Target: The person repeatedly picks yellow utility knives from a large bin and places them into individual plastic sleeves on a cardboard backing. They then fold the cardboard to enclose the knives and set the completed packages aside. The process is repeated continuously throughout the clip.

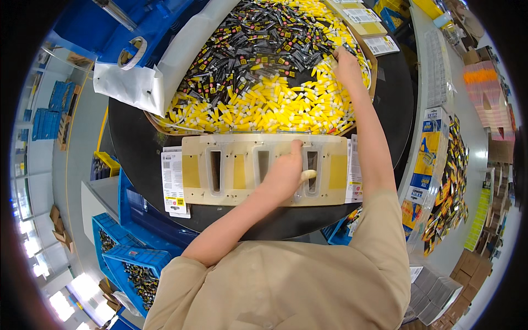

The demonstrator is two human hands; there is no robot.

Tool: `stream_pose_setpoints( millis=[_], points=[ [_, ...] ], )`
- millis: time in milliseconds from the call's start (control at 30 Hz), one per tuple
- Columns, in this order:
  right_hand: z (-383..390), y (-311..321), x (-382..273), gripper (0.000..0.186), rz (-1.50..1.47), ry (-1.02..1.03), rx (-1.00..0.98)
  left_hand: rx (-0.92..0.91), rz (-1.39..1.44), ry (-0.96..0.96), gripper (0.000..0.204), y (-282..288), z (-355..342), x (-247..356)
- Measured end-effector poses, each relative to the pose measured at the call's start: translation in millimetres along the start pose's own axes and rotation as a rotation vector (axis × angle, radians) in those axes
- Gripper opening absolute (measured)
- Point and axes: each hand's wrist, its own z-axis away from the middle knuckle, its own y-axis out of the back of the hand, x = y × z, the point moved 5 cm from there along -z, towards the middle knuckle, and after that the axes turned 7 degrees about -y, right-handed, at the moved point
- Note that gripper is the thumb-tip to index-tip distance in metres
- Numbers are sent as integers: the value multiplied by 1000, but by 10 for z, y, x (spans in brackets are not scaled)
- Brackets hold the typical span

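Note:
My left hand [283, 175] rests on a long beige tray [245, 195] with several clear plastic blisters set along it. Its forefinger and thumb are spread apart beside the rightmost blister [312, 171], and a pale cover sits on the thumb. No object shows in that hand; its other fingers are partly hidden. Reaching to the right side of a big heap, my right hand [347, 66] has its fingertips bunched among small tubes; what they hold, if anything, is hidden. The heap has yellow tubes with white ends [264, 107] in front and black-labelled ones [247, 49] behind.
Printed cards [174, 181] lie under the tray's left end, with more at its right. A plastic sheet and a tape roll [132, 53] are at the upper left. Blue crates [135, 256] stand lower left. Packaged goods [426, 170] cover a surface to the right.

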Motion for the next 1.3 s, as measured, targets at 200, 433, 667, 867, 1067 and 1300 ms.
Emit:
stream_pose_setpoints(
  millis=[200, 433, 667, 867, 1067, 1300],
  points=[
    [1501, 730, -518, 39, -386, -93, -245, 68, 93, -74, 59, 404, 282, -339],
    [2639, 807, -1076, 41, -217, -248, -213, 55, -297, 84, 67, 634, 404, -579],
    [2411, 729, -1233, 30, -236, -181, -53, 181, 315, 7, 60, 914, 914, -918],
    [1028, -33, -1170, 16, -236, -46, 134, 178, -183, 160, 59, 1265, 951, -1195],
    [493, -644, -1009, 19, 147, 0, -70, 214, -376, 217, 64, 1424, 1007, -1229],
    [1106, 238, -1330, 16, -486, 185, -350, 494, -155, -147, 42, 1844, 548, -1300]
  ],
)
